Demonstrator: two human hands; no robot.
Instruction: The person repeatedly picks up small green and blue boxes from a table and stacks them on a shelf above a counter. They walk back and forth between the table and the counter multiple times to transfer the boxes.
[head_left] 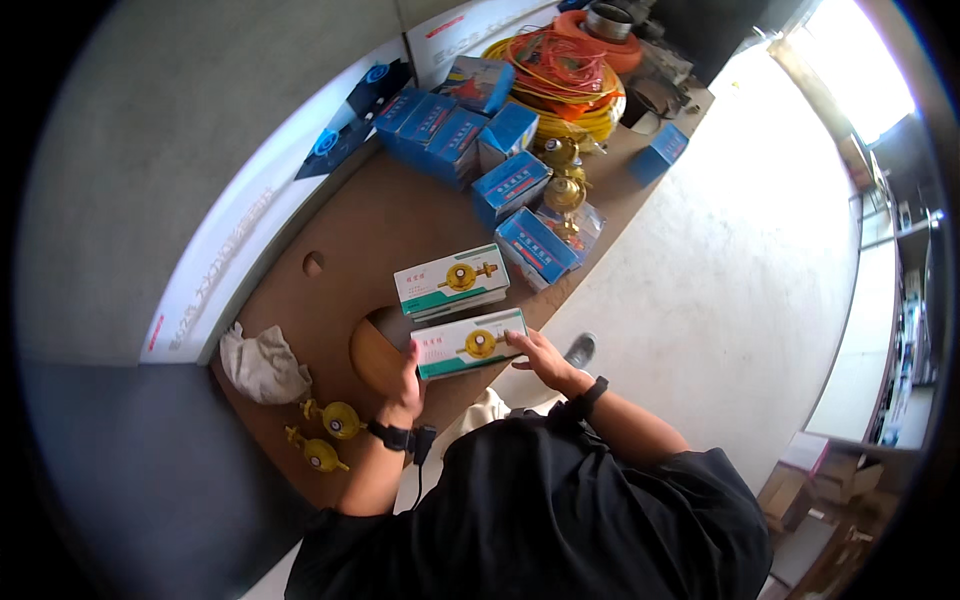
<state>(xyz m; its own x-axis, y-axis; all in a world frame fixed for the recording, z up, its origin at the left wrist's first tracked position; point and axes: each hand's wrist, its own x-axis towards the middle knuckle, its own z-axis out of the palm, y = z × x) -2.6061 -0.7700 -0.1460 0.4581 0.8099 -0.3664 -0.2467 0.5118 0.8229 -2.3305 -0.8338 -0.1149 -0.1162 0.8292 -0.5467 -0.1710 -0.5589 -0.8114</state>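
Note:
Between my hands is a white and green carton (pixel 452 352) with a gold gas regulator pictured on its top. My left hand (pixel 408 388) grips its left end, while the fingers of my right hand (pixel 543 358) close on its right end, partly over the picture. Just beyond lies a second carton (pixel 430 284) of the same look, apparently on top of another. To the left of my left wrist, two brass gas regulators (pixel 340 421) rest on the brown table (pixel 322 318). The undersides of the held carton and several fingertips are hidden.
Blue boxes (pixel 452 138) and more brass regulators (pixel 565 193) crowd the table's far part. Behind them lie coiled yellow hose (pixel 596 122) and an orange ring-shaped thing (pixel 622 52). A pale cloth (pixel 262 366) sits at the left edge; one blue box (pixel 660 153) stands at the far right edge.

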